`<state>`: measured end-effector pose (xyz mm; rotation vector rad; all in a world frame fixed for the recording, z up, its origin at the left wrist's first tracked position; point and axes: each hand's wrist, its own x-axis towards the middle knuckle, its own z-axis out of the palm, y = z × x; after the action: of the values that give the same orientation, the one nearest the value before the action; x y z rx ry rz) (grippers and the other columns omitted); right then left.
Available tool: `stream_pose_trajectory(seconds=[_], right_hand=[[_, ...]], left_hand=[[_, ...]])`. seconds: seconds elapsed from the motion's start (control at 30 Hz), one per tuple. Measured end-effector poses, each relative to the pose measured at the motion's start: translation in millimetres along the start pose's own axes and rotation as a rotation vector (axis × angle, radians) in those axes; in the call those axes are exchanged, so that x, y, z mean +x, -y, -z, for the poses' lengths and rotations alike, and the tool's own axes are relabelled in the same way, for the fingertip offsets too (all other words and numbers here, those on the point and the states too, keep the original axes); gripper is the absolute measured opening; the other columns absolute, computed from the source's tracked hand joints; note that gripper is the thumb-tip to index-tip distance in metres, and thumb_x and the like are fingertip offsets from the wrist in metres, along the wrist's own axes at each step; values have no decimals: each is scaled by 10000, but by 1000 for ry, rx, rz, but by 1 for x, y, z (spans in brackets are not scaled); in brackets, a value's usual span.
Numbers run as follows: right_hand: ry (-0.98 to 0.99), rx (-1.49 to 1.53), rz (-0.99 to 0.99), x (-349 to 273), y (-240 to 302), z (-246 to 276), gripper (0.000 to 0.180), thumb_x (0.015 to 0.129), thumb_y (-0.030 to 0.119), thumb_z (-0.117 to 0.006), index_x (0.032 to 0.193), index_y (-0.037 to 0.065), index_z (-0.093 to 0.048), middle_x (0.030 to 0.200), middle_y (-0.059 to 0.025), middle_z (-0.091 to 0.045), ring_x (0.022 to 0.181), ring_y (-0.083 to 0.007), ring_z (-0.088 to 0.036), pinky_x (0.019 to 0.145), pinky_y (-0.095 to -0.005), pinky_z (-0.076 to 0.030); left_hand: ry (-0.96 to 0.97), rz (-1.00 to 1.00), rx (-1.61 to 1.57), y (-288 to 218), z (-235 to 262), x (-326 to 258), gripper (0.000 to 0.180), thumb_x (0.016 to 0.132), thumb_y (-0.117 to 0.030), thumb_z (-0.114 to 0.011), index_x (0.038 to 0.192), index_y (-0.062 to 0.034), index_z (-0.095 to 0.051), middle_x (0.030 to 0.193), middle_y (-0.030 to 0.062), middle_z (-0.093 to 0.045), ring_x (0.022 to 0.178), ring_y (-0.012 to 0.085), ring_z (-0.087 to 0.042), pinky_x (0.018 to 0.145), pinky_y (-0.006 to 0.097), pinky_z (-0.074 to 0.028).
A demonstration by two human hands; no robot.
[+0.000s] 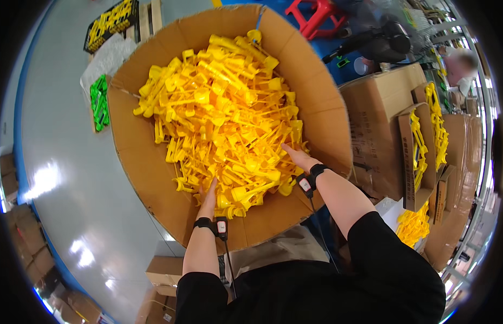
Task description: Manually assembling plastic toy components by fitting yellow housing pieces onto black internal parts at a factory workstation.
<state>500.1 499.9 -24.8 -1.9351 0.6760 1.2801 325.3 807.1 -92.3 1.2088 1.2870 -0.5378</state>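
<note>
A large cardboard box, open at the top, holds a heap of yellow plastic parts, many long and thin with rounded or cupped ends. Both my arms reach over the box's near side. My left hand rests against the near left edge of the heap, its fingers stretched out and partly hidden among the parts. At the right edge of the pile, my right hand also has its fingers extended, some of them out of sight behind it. Neither hand visibly grips a part. Each wrist wears a black strap with a small device.
Green parts lie left of the box, below a black crate of yellow parts. Cartons and trays with yellow pieces crowd the right side. A red stool stands beyond; a person is at the far right.
</note>
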Motion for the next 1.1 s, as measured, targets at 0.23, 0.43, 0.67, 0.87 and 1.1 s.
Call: stream_pose_trajectory(seconds=[0.23,0.43,0.67,0.87,1.1], right_hand=[[-112,-163,-121,36,-10,-21,1205,720,758,-567,1502,-4,-58,1529,-243,-213,1397,-363,-273,1122,-394,-262],[-71,65,-60,38,-3,-29,1247,688,737,-626,1488,-9,-26,1481,-297,-259,1366,-364,-323,1120,-413,-263],[35,-53,-67,10,14,-25,1363,602,641,-789,1456,-66,3,1476,-282,-273,1366,-320,-330,1090,-404,-309],[206,57,-92,7,13,-32,1336,689,644,-724,1477,11,150,1539,-244,-159,1414,-321,-233,1109,-493,-218],[177,143,4,22,6,-55,1292,682,666,-713,1471,4,66,1468,-279,-271,1338,-357,-339,1074,-456,-291]], left_hand=[[-152,83,251,-22,-19,-10,1123,711,-635,-714,1511,-98,-137,1521,194,-177,1352,405,-291,1091,502,-278],[284,308,6,-24,8,9,1067,680,-730,-659,1494,-200,-219,1511,134,-245,1345,366,-303,979,650,-333],[364,247,-280,-33,-20,-7,784,858,-615,-553,1451,-147,-344,1414,109,-445,1235,292,-493,991,583,-379],[271,49,-114,-6,-36,-3,873,855,-646,-533,1365,51,-406,1383,172,-457,1279,273,-436,1050,390,-345],[437,-9,-182,-29,-25,-2,821,869,-553,-588,1424,-3,-334,1388,161,-448,1270,257,-448,1016,376,-403]])
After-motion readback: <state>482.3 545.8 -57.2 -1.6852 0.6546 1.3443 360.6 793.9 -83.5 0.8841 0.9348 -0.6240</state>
